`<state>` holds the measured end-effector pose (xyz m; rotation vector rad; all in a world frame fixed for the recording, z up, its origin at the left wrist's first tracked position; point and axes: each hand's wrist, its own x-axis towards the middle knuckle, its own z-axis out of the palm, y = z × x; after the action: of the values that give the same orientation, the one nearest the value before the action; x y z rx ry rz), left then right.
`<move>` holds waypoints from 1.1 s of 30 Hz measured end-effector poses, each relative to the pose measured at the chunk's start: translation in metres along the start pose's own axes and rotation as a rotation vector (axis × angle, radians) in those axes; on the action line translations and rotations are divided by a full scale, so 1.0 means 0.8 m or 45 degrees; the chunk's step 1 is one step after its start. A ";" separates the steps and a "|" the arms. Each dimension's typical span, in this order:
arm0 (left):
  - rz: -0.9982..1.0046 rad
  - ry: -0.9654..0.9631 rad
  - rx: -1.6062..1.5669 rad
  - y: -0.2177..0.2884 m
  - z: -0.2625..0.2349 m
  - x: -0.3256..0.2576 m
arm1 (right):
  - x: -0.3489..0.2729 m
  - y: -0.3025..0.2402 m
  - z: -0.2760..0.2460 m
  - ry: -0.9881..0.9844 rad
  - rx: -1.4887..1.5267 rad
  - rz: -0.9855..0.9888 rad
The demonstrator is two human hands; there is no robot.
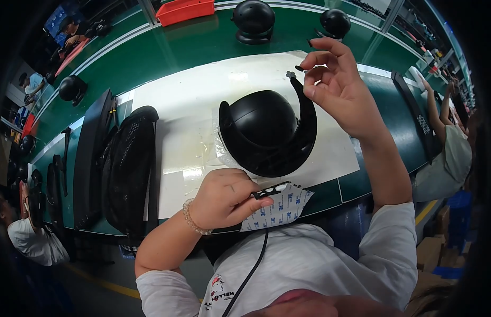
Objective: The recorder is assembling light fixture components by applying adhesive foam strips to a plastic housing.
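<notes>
On the white work sheet [187, 111] stands a black rounded device [266, 119], a dome set within a curved crescent-shaped shell. Beside the tip of the crescent, my right hand [338, 84] is raised with fingers curled and the thumb drawn in. Whatever its fingertips pinch is too small to make out. A small grey flower-shaped piece [291, 74] shows at that tip. In front of the device, my left hand [229, 198] grips a white backing sheet [280, 207] with blue print, along with a black strip [271, 190] that has white cut-outs.
Black mesh-patterned covers [130, 169] and a long black panel [89, 158] lie to the left. More black domed units [254, 20] stand on the green bench [203, 47], near a red bin [184, 10]. A black cable [253, 269] hangs before me. People work on both sides.
</notes>
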<state>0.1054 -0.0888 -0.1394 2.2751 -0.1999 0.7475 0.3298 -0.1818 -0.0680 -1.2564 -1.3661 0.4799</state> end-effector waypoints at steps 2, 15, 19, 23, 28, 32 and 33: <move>-0.002 0.002 -0.004 0.000 0.000 0.000 | -0.003 -0.001 0.002 0.003 -0.081 -0.019; -0.023 -0.004 0.043 0.000 0.000 -0.002 | -0.030 -0.022 0.017 0.041 -0.950 -0.603; 0.001 -0.008 0.060 -0.001 -0.002 -0.001 | -0.032 -0.031 0.044 -0.238 -0.679 -0.526; -0.017 -0.012 0.080 -0.002 -0.004 -0.001 | -0.029 -0.032 0.064 -0.438 -0.596 -0.402; 0.049 0.069 0.140 0.000 -0.004 0.001 | -0.029 -0.029 0.070 -0.470 -0.615 -0.284; 0.058 0.082 0.154 -0.005 -0.001 0.000 | -0.033 -0.027 0.072 -0.526 -0.517 -0.208; 0.066 0.087 0.166 -0.005 -0.001 0.001 | -0.033 -0.027 0.072 -0.516 -0.541 -0.208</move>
<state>0.1066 -0.0851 -0.1409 2.3702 -0.1828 0.8870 0.2638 -0.1902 -0.0764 -1.4185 -1.9736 0.3501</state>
